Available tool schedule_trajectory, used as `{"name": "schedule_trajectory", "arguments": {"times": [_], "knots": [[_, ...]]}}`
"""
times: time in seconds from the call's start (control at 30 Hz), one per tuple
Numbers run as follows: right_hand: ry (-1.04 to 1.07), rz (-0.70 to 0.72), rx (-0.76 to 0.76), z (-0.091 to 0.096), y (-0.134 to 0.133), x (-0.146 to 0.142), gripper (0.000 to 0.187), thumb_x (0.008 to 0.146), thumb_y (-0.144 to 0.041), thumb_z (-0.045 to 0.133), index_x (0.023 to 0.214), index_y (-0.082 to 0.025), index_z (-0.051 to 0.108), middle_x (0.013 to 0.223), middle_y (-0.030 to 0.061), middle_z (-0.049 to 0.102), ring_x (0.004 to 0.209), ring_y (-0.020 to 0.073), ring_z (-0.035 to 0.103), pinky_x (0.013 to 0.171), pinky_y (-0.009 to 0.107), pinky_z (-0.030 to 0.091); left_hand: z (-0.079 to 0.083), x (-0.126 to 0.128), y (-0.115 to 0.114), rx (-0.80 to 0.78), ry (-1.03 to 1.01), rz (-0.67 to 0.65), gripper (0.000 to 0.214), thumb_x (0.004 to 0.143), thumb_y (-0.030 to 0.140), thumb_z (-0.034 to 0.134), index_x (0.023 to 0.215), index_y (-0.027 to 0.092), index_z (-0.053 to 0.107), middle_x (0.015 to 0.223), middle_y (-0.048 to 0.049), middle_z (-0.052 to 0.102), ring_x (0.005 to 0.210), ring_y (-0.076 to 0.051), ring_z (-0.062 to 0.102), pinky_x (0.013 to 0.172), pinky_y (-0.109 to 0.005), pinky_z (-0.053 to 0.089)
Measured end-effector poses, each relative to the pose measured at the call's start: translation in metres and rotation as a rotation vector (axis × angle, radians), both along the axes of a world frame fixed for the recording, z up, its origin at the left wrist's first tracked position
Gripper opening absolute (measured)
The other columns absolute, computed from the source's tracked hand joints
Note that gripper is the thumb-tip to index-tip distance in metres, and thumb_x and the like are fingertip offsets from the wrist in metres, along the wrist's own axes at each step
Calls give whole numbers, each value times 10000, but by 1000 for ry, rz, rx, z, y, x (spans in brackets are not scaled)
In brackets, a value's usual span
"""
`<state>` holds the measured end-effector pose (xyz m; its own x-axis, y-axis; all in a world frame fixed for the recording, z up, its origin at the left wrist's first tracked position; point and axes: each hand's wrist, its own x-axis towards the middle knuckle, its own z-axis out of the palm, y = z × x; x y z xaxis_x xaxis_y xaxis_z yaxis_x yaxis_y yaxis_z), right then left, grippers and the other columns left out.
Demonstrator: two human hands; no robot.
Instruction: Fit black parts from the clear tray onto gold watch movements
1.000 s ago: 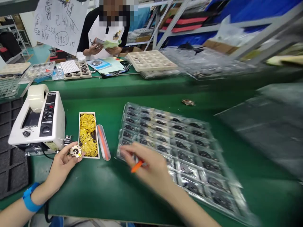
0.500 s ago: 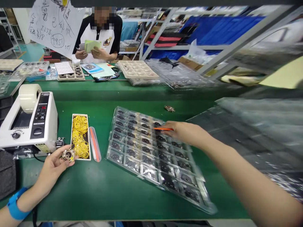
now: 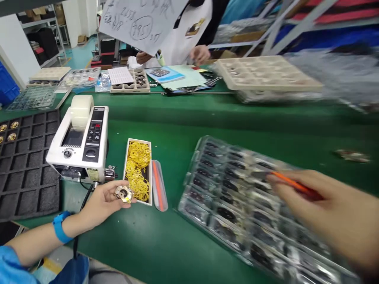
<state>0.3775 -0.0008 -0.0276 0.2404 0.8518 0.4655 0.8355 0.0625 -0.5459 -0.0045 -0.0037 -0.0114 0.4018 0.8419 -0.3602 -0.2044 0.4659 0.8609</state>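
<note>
My left hand (image 3: 102,203) rests on the green table and holds a small round brass part (image 3: 124,193) between thumb and fingers, just beside the white box of yellow rubber bands (image 3: 138,169). A blue band is on that wrist. My right hand (image 3: 331,215), blurred, hovers over the clear plastic tray of dark small parts (image 3: 237,197) and holds an orange pen-like tool (image 3: 288,182) pointing left.
A white tape dispenser (image 3: 79,140) stands left of the rubber bands, a clear tube with an orange stick (image 3: 159,189) to their right. A black foam tray (image 3: 23,157) lies far left. Across the table another person handles papers near beige trays (image 3: 263,75).
My view swung left and down. My right hand drew back toward me over the clear tray with the orange tool. My left hand kept the brass part in the same spot.
</note>
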Motion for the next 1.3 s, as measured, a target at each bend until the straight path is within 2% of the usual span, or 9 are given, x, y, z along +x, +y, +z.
{"name": "schedule_trajectory", "arguments": {"times": [0.07, 0.13, 0.17, 0.23, 0.3, 0.5, 0.73, 1.1, 1.3], "knots": [[131, 220, 16, 6, -5, -58, 413, 799, -621, 617, 668, -239, 704, 743, 83, 702, 639, 176, 642, 504, 306, 447, -1, 1, 0, -6, -14, -8, 497, 632, 231, 835, 1099, 189, 671, 956, -68, 761, 846, -199, 735, 853, -335, 548], [274, 384, 4, 15, -10, -115, 352, 854, -534, 600, 670, -248, 692, 749, 62, 687, 642, 164, 635, 499, 271, 465, -2, 1, -1, -4, -18, -20, 494, 642, 229, 827, 1110, 195, 670, 970, -64, 756, 862, -200, 730, 874, -343, 540], [349, 452, -64, 19, -11, -140, 338, 874, -488, 591, 663, -244, 691, 773, 61, 680, 660, 164, 640, 516, 262, 482, -2, 1, -1, 2, -20, -25, 489, 654, 226, 817, 1120, 199, 668, 979, -61, 754, 884, -201, 724, 891, -349, 534], [465, 539, -161, 24, -12, -177, 311, 879, -425, 595, 658, -227, 690, 794, 61, 662, 636, 152, 623, 485, 242, 474, -1, 1, -2, 21, -25, -36, 476, 688, 224, 790, 1147, 207, 663, 1002, -55, 745, 951, -208, 704, 930, -363, 519], [540, 566, -226, 25, -11, -197, 268, 851, -397, 628, 670, -212, 695, 806, 62, 654, 678, 161, 638, 540, 243, 511, 1, 0, -3, 41, -29, -50, 462, 724, 233, 758, 1175, 221, 658, 1038, -50, 730, 1007, -212, 677, 965, -382, 506], [663, 552, -265, 15, -14, -203, 205, 820, -318, 643, 659, -198, 681, 826, 61, 643, 746, 167, 657, 624, 246, 554, 7, 0, -8, 110, 29, -112, 474, 776, 260, 712, 1243, 266, 631, 888, -8, 661, 868, -158, 639, 1010, -413, 492], [653, 520, -247, 12, -20, -208, 175, 815, -245, 613, 651, -200, 654, 803, 52, 635, 725, 158, 634, 607, 244, 536, 14, 0, -10, 171, 104, -165, 460, 825, 236, 650, 1282, 263, 598, 753, 24, 495, 673, -99, 517, 1000, -404, 499], [504, 541, -205, 18, -20, -208, 127, 836, -190, 575, 752, -203, 669, 817, 40, 640, 697, 146, 619, 587, 248, 504, 4, -2, -10, 244, 37, -242, 435, 893, 196, 542, 1321, 273, 543, 1061, -32, 620, 941, -152, 610, 1047, -411, 457], [484, 549, -173, 15, -20, -210, 118, 839, -178, 573, 769, -200, 666, 824, 40, 648, 720, 153, 638, 589, 250, 511, 2, -3, -10, 244, -3, -229, 421, 890, 185, 552, 1299, 281, 566, 977, -18, 632, 949, -150, 624, 1047, -400, 458]]}}
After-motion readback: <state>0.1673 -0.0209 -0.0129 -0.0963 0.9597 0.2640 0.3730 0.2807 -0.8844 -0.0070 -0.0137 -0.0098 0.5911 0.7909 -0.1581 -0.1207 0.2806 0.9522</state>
